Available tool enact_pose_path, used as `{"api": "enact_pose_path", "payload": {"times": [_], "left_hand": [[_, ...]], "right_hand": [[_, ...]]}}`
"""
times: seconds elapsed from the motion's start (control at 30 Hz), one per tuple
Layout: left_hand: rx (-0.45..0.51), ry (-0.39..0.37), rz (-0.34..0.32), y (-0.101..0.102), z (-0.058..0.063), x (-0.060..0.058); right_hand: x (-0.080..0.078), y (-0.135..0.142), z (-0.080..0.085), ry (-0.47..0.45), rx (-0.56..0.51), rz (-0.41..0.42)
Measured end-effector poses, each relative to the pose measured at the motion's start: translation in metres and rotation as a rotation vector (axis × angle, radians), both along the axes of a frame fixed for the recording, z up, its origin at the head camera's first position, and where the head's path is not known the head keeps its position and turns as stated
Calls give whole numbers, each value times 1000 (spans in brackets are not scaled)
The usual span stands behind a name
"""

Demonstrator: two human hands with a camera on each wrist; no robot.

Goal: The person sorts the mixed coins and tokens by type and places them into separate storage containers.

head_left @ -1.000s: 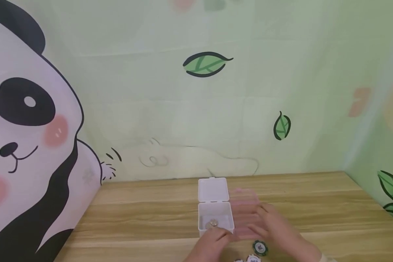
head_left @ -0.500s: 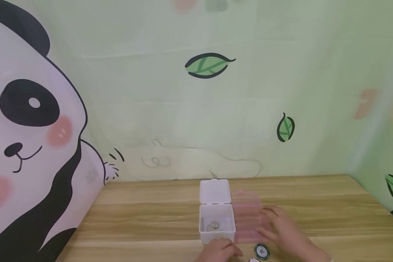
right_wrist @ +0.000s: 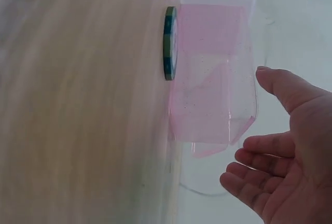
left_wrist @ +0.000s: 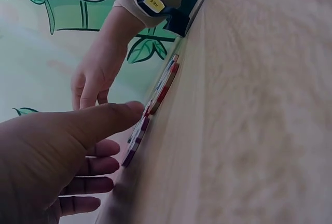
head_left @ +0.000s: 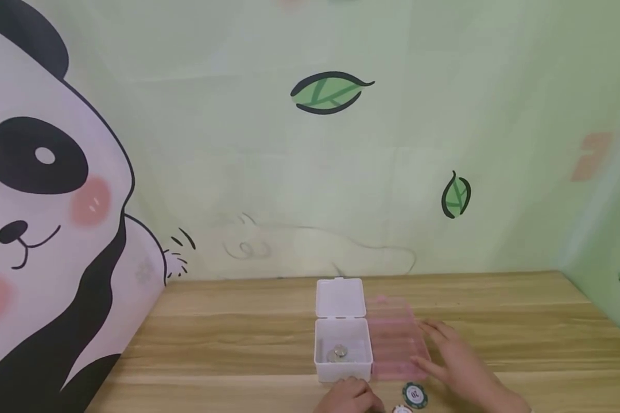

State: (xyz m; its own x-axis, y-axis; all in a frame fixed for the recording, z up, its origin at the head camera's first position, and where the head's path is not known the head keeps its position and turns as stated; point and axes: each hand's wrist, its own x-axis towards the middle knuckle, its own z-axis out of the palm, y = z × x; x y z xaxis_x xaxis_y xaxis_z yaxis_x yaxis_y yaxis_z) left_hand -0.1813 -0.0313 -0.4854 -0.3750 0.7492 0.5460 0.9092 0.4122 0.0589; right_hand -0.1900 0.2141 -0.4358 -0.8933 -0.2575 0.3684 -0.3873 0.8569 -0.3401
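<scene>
A white lidded box (head_left: pixel 343 373) stands with its lid (head_left: pixel 341 298) folded back. Silvery coins (head_left: pixel 339 351) lie inside. Against its right side sits a translucent pink plastic box (head_left: pixel 398 344). My right hand (head_left: pixel 457 361) is just right of the pink box, fingers loosely bent and holding nothing. In front of the white box is my left hand (head_left: pixel 348 396), low over the tabletop. Its thumb and loosely bent fingers are beside a purple-and-white poker chip (left_wrist: pixel 136 141), with no grip visible. A green poker chip marked 20 (head_left: pixel 415 395) lies flat before the pink box.
A red-and-white poker chip (head_left: pixel 402 409) is cut off by the bottom edge of the head view. The wooden tabletop (head_left: pixel 227 332) ends at a green fabric backdrop (head_left: pixel 212 143) with a printed panda (head_left: pixel 46 229) at left.
My left hand has drawn back toward me from the white box's front rim. My right hand has shifted slightly right, from over the pink box's edge to beside it.
</scene>
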Motion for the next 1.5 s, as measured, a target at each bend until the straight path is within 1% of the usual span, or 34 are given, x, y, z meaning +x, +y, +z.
{"api": "enact_pose_path", "payload": {"times": [0.2,0.4,0.5,0.73,0.87,1.13,1.23,1.37,1.5], "left_hand": [[-11,120,-3,0,-4,-2],[-26,192,24,0,-2,-1],[-28,179,32,1,-1,1],[-62,45,65,1,1,5],[-76,-12,89,0,5,7],[-79,-1,114,0,4,9],[-84,35,131,0,4,9],[-88,91,144,2,7,9],[-98,112,150,3,12,10]], "right_hand": [[3,1,-2,-54,6,-3],[5,-1,-6,-43,4,-11],[4,-1,-8,-44,-8,-16],[4,-2,-10,-51,-14,-27],[4,-3,-9,-47,-9,-28],[5,-3,-9,-54,-8,-31],[6,-3,-8,-53,-5,-27],[6,-2,-8,-47,-9,-23],[6,-1,-9,-51,-21,-20]]}}
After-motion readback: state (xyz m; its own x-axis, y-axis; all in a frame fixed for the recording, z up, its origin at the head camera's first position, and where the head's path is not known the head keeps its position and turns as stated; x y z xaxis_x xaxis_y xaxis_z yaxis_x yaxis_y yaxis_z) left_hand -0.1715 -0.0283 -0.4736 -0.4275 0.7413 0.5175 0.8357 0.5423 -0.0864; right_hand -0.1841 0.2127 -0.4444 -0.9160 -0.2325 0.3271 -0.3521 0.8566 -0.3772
